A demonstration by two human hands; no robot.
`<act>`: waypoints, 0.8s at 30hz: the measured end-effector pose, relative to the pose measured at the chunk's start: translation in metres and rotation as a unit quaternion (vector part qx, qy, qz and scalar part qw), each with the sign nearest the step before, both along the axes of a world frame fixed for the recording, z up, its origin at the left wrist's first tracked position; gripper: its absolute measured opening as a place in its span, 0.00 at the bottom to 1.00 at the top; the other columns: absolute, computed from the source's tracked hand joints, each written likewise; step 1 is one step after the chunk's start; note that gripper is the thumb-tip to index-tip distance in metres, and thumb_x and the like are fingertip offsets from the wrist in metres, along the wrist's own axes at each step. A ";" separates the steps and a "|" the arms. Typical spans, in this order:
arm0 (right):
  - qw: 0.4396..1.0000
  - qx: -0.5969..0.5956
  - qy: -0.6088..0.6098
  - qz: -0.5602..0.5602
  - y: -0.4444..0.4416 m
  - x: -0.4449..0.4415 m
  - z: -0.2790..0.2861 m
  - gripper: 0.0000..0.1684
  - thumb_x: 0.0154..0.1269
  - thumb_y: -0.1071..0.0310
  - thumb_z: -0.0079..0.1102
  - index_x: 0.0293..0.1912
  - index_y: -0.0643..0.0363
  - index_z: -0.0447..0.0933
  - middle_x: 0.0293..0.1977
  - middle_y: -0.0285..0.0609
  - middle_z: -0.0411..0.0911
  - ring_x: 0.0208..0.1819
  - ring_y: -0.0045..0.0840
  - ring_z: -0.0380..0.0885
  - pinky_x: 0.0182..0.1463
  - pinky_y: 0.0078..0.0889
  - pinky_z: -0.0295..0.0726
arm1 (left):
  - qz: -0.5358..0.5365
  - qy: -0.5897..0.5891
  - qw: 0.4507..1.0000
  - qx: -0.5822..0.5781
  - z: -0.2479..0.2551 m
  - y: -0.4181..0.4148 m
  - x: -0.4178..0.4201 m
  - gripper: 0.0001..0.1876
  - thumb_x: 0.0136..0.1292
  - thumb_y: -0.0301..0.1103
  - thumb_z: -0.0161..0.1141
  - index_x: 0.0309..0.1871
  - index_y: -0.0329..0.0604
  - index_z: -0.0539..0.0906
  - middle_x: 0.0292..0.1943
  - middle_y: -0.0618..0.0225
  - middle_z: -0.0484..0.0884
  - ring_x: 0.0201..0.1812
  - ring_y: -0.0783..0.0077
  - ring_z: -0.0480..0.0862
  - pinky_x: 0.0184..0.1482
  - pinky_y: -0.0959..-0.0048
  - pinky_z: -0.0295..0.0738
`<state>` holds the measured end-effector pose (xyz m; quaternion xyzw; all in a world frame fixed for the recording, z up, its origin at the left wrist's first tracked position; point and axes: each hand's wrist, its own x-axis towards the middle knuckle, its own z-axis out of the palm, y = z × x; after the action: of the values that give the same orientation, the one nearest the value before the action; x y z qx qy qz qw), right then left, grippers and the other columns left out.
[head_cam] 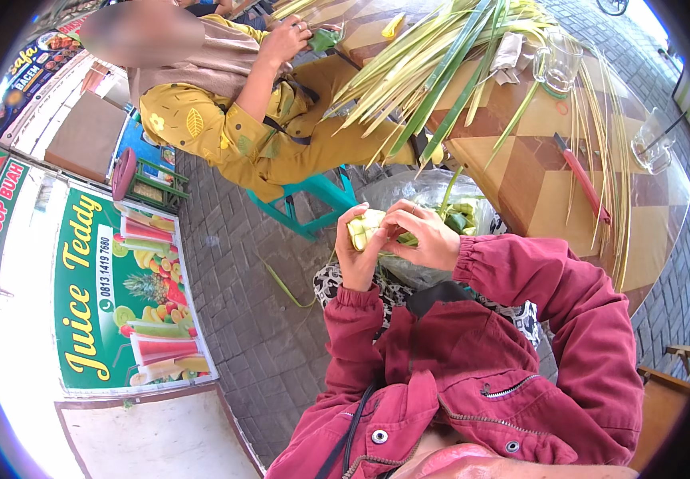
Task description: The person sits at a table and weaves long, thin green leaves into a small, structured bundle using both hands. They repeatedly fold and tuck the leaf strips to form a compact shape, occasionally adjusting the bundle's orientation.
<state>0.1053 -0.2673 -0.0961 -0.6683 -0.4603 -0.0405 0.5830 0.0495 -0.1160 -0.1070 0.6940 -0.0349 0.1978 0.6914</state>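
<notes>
A small woven palm-leaf pouch (364, 230), pale yellow-green, is held up in front of me over my lap. My left hand (357, 257) grips it from the left and below, fingers and thumb around its sides. The fingers of my right hand (423, 235) pinch at its right edge, where a leaf strip seems to be; the fingertips partly hide it. Just beyond my hands, a clear plastic bag (417, 187) holds more woven green and yellow leaf pieces.
On the checkered table (530, 155) lie long palm-leaf strips (435, 66), a red-handled knife (584, 182), a glass mug (562, 63) and another glass mug (653, 143). Across from me a person (213, 120) holds a green leaf piece beside a teal stool (306, 206).
</notes>
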 end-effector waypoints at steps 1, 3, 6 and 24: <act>1.000 0.001 0.009 0.009 0.000 -0.001 0.001 0.18 0.51 0.76 0.63 0.43 0.63 0.69 0.39 0.44 0.69 0.37 0.32 0.78 0.40 0.29 0.80 | -0.003 0.004 1.000 -0.016 0.000 0.000 0.000 0.20 0.58 0.22 0.54 0.55 0.40 0.69 0.55 0.61 0.71 0.52 0.71 0.73 0.56 0.71 0.68; 0.999 0.003 0.030 0.027 -0.001 -0.004 0.001 0.18 0.52 0.77 0.62 0.43 0.63 0.68 0.38 0.44 0.69 0.36 0.30 0.78 0.40 0.28 0.80 | -0.003 -0.010 0.999 -0.046 0.001 0.000 0.001 0.20 0.58 0.21 0.53 0.55 0.38 0.68 0.55 0.59 0.71 0.52 0.71 0.73 0.57 0.72 0.67; 0.999 0.031 0.026 0.004 0.000 -0.005 0.008 0.19 0.51 0.82 0.59 0.45 0.63 0.71 0.41 0.43 0.70 0.35 0.26 0.77 0.39 0.26 0.78 | 0.008 -0.054 0.998 -0.012 -0.001 0.001 0.000 0.22 0.59 0.20 0.52 0.57 0.38 0.66 0.57 0.59 0.68 0.56 0.70 0.69 0.59 0.71 0.63; 0.990 0.030 0.137 -0.007 0.002 -0.011 0.009 0.28 0.50 0.88 0.45 0.49 0.55 0.77 0.36 0.39 0.69 0.33 0.23 0.69 0.36 0.23 0.69 | 0.204 -0.172 0.899 0.347 0.013 0.007 0.004 0.34 0.49 0.28 0.68 0.57 0.39 0.61 0.56 0.46 0.60 0.57 0.49 0.62 0.58 0.57 0.59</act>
<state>0.0939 -0.2652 -0.0867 -0.6530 -0.3699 0.0334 0.6601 0.0534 -0.1093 -0.0940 0.8371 -0.0768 0.4262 0.3342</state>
